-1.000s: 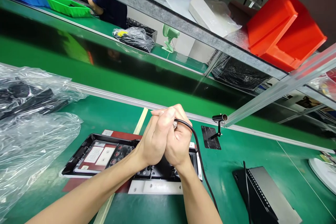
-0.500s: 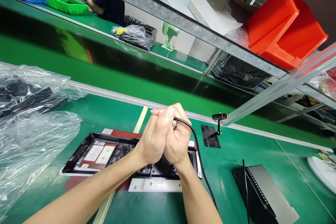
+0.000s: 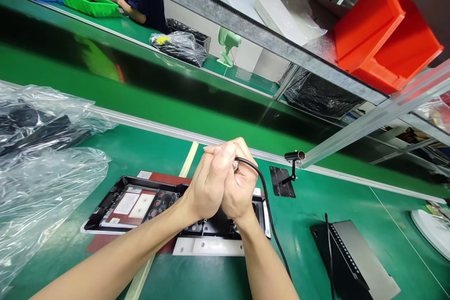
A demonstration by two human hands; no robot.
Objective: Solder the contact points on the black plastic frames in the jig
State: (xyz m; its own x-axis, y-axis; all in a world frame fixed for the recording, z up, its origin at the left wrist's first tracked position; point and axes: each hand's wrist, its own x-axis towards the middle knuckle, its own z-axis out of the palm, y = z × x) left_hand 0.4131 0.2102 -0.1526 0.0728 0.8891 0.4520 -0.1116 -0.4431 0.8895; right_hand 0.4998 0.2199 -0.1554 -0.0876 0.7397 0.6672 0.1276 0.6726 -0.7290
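My left hand (image 3: 207,187) and my right hand (image 3: 239,187) are pressed together, fingers closed, above a black frame (image 3: 112,192) lying on the bench. A black cable (image 3: 264,187) comes out at the top of my right hand, with a small metallic end showing at the fingers, and runs down past my right wrist. Whatever else lies between the palms is hidden. Under the frame is a reddish-brown base (image 3: 165,178) with a white strip (image 3: 211,247) along its near edge.
Clear plastic bags (image 3: 52,187) lie at the left. To the right are a small black stand (image 3: 293,171), a grey and black device (image 3: 365,253) and a white round object (image 3: 431,229). A red bin (image 3: 372,33) sits on the overhead shelf. Beyond the bench, a person's arm (image 3: 131,11) shows.
My hands hold the same clasped pose, with hardly any shift. Across the bench, the other person's hands have moved apart, one up and to the left.
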